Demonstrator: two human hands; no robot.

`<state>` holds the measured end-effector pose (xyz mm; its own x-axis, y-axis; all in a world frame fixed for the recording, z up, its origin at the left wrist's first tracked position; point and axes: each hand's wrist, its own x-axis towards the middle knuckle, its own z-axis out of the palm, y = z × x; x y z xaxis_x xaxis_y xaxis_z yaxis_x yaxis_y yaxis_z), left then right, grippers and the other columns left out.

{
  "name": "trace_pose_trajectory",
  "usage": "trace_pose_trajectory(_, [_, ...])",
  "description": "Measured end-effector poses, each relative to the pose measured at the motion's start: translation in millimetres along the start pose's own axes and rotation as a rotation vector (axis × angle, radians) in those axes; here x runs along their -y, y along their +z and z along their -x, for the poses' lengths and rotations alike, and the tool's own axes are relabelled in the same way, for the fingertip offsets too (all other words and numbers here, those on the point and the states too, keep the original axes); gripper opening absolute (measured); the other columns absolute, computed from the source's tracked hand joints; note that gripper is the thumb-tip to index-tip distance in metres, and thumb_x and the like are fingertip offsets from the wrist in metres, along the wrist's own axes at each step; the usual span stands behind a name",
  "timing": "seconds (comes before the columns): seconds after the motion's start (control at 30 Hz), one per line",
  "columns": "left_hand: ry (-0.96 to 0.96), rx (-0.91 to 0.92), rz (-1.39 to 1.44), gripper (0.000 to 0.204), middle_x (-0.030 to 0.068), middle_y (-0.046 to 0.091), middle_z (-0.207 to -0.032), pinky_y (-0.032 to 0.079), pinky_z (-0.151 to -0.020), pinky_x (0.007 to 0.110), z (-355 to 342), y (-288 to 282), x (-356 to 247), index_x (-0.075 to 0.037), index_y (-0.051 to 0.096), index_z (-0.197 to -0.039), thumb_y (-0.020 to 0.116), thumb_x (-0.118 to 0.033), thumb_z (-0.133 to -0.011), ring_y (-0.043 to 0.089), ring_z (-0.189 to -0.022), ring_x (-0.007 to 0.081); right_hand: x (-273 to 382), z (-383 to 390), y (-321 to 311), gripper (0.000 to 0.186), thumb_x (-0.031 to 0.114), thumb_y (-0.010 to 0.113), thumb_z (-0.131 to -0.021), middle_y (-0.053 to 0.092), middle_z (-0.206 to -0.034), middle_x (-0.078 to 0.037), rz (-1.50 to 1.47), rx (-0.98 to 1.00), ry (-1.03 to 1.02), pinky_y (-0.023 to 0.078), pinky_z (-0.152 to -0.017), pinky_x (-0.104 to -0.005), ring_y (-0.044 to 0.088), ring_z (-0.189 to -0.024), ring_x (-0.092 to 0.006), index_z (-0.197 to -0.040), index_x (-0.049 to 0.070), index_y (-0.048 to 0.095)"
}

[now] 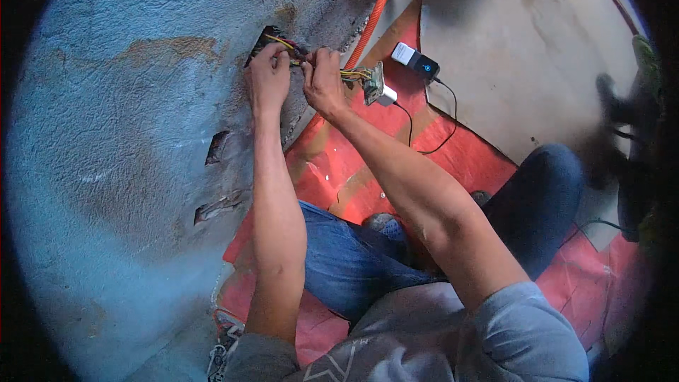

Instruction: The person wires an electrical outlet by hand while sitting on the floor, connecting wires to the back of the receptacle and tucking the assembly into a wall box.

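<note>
Just beside the dark rectangular opening [262,37] in the rough blue-grey wall [141,120], the left hand [269,85] narrowly pinches thin yellow and dark insulated wires [281,41] coming out of that opening. The right hand [325,81], right of the opening, is closed on wires too, its exact grip hidden. Farther right of the opening, yellow wires meet a pale rectangular electrical fitting [374,85], with a white block-shaped plug [387,96] against it.
</note>
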<state>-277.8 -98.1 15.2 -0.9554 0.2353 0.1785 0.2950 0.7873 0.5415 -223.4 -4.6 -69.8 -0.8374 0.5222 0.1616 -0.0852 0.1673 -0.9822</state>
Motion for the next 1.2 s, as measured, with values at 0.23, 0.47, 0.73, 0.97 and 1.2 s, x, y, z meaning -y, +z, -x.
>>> trace_pose_trajectory(0.23, [-0.055, -0.021, -0.243, 0.027, 0.0216, 0.074, -0.097, 0.055, -0.081, 0.049, 6.6, -2.3, -25.0, -0.015, 0.075, -0.117, 0.064, -0.022, -0.094, 0.071, -0.095, 0.0414, -6.0, -3.7, -11.8, 0.018, 0.007, 0.057, -0.097, 0.048, -0.103, -0.029, 0.031, 0.035, -0.124, 0.043, -0.086, -0.0543, 0.051, -0.094, -0.0466, -0.107, -0.004, 0.047])
trace_pose_trajectory(0.47, [0.046, -0.082, -0.261, 0.026, 0.0179, 0.075, -0.102, 0.054, -0.080, 0.042, 8.2, -6.3, -23.6, -0.007, 0.074, -0.116, 0.066, -0.014, -0.092, 0.073, -0.087, 0.0319, -3.9, -10.4, -13.1, 0.019, 0.011, 0.059, -0.097, 0.057, -0.094, -0.027, -0.043, -0.032, 0.036, 0.045, -0.083, -0.0531, 0.057, -0.091, -0.0458, -0.102, -0.004, 0.050])
trace_pose_trajectory(0.73, [-0.014, -0.039, -0.207, 0.027, 0.0144, 0.076, -0.091, 0.055, -0.071, 0.037, 6.4, 0.2, -19.9, -0.003, 0.073, -0.117, 0.068, -0.012, -0.092, 0.071, -0.073, 0.0239, -7.4, -20.4, -17.1, 0.020, 0.014, 0.064, -0.095, 0.063, -0.091, -0.023, 0.011, -0.088, 0.150, 0.050, -0.078, -0.0470, 0.066, -0.087, -0.0390, -0.098, -0.004, 0.056])
trace_pose_trajectory(0.97, [-0.209, 0.043, 0.180, 0.025, 0.0111, 0.073, -0.084, 0.054, -0.067, 0.036, 6.7, 6.4, -14.4, 0.002, 0.071, -0.113, 0.069, -0.012, -0.092, 0.070, -0.074, 0.0202, -5.2, -11.7, -21.0, 0.017, 0.009, 0.070, -0.089, 0.062, -0.096, -0.023, -0.155, 0.053, 0.204, 0.048, -0.085, -0.0484, 0.062, -0.095, -0.0400, -0.098, -0.003, 0.061])
trace_pose_trajectory(1.2, [-0.441, 0.056, 0.629, 0.023, 0.0012, 0.068, -0.079, 0.039, -0.044, 0.020, 10.8, -3.1, -35.8, -0.003, 0.071, -0.112, 0.070, -0.021, -0.098, 0.056, -0.054, 0.0060, -7.6, -9.3, -22.4, 0.016, 0.007, 0.071, -0.087, 0.065, -0.092, -0.021, -0.205, 0.092, 0.182, 0.051, -0.082, -0.0454, 0.066, -0.090, -0.0373, -0.098, -0.001, 0.064])
